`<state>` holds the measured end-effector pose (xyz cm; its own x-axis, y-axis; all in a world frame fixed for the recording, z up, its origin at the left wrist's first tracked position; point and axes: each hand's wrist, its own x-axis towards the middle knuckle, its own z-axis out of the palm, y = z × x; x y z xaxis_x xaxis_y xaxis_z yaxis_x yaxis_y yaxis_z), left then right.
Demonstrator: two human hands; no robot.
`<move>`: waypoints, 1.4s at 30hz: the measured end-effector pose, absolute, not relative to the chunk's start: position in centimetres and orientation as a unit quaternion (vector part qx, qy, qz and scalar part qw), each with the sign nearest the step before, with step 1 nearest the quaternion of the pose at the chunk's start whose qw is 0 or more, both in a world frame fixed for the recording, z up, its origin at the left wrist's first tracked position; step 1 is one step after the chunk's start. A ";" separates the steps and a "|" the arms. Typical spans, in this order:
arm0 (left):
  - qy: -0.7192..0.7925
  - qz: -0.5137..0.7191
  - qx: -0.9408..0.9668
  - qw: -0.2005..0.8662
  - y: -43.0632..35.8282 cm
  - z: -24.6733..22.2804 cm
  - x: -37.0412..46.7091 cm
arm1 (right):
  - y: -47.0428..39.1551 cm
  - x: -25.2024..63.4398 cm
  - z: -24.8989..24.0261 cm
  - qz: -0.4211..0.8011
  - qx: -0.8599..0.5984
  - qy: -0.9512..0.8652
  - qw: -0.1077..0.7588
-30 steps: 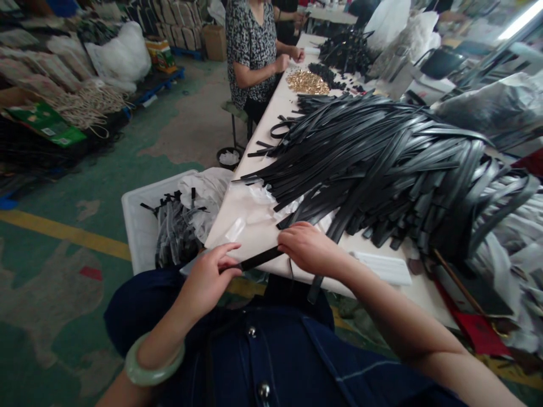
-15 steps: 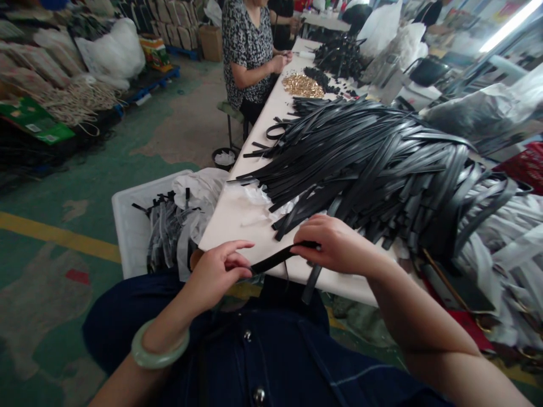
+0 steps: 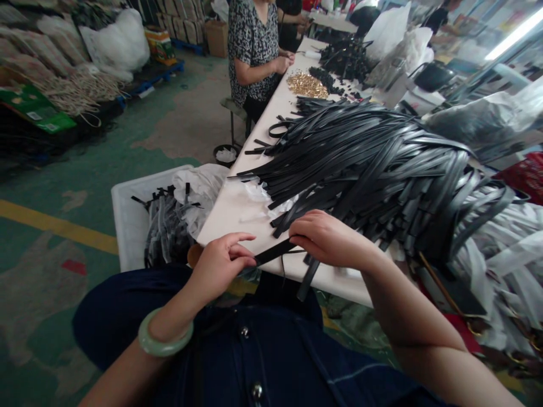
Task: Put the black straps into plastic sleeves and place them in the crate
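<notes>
A flat black strap [image 3: 275, 252] stretches between my two hands at the near edge of the table. My left hand [image 3: 224, 261] pinches its left end between thumb and fingers, with the index finger pointing outward. Closed over the strap farther along is my right hand [image 3: 324, 236], its fingertips partly hidden. Below that hand, another black strap end [image 3: 308, 280] hangs past the table edge. A large heap of black straps [image 3: 369, 152] lies on the white table [image 3: 229, 212] just beyond my right hand.
To the left of the table stands a white plastic bin [image 3: 127, 226] with strips and white wrapping in it. Farther up lies a pile of gold-coloured pieces [image 3: 307, 85], near a seated co-worker [image 3: 254, 56]. White strips [image 3: 509, 254] fill the right side.
My right hand has slid slightly left along the strap, and the two hands are a little closer together. The view has shifted slightly.
</notes>
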<state>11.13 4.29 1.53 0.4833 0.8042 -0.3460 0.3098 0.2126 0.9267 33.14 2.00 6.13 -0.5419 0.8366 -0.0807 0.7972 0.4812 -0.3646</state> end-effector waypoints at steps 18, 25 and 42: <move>0.444 0.194 0.603 0.634 4.8 -0.1 10.9 | 1.0 30.6 2.2 0.066 -0.484 -0.872 0.038; 0.439 0.200 0.617 0.622 5.5 -0.8 11.7 | 1.4 30.2 2.2 0.046 -0.506 -0.860 0.044; 0.452 0.252 0.541 0.663 5.6 -0.5 12.3 | 0.9 26.5 -2.9 0.457 -0.507 -0.527 0.506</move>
